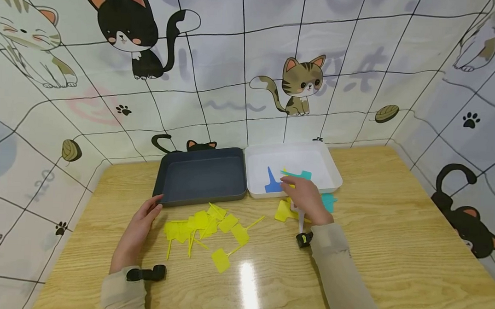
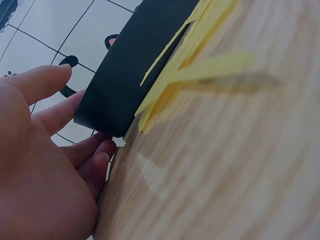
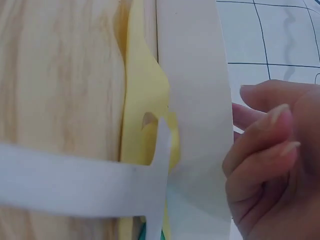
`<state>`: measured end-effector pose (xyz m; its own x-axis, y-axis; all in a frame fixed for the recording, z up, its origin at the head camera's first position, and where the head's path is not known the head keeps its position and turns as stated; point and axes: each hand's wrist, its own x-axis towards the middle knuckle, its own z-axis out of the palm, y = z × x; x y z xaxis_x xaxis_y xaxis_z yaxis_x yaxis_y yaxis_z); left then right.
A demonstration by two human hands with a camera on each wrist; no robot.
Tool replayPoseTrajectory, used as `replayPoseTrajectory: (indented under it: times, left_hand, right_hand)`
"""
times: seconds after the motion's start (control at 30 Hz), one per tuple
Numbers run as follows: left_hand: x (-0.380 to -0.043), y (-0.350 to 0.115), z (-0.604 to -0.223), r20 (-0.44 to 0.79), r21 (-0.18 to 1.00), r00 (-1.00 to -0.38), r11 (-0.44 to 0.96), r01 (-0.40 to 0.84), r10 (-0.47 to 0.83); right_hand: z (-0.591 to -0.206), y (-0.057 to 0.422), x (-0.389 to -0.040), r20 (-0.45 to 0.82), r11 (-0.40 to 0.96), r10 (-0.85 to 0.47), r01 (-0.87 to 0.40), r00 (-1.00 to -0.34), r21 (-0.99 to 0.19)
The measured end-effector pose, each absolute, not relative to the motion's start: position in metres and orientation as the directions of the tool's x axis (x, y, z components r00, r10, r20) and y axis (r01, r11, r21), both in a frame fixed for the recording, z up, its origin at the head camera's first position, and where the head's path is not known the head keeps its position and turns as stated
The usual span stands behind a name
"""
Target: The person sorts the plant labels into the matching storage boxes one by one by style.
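My left hand rests by the near left corner of a dark grey tray. In the left wrist view, its fingers touch that corner while the thumb stands away from it. My right hand reaches over the front rim of a white tray; a blue T-shaped plant label and a teal plant label lie inside by its fingertips. The tray wall hides part of the index finger in the right wrist view, and I cannot tell whether the hand pinches anything.
Several yellow plant labels lie in a loose heap before the dark tray. More yellow labels, a white label and a teal label lie at the white tray's front. A cat-patterned wall stands behind the wooden table.
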<state>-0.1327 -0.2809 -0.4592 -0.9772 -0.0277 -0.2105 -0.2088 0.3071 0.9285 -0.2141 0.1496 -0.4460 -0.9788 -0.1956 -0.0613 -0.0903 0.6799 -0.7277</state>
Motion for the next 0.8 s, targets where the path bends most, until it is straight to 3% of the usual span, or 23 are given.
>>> replayPoseTrajectory:
  times: [0.43, 0.67, 0.8]
  left_hand:
    - [-0.134, -0.288, -0.465, -0.182, 0.919, -0.982, 0.345, -0.191, -0.059]
    - [-0.136, -0.288, -0.469, -0.174, 0.918, -0.984, 0.353, -0.179, -0.046]
    - [-0.134, -0.289, -0.47, -0.185, 0.909, -0.981, 0.369, -0.192, -0.054]
  right_hand:
    - [-0.435, 0.154, -0.217, 0.309, 0.607, -0.108, -0.309, -0.945, -0.732]
    - [-0.438, 0.171, -0.209, 0.267, 0.532, 0.0, -0.226, -0.964, -0.816]
    - [-0.441, 0.175, -0.205, 0.224, 0.528, -0.048, -0.215, -0.973, -0.821]
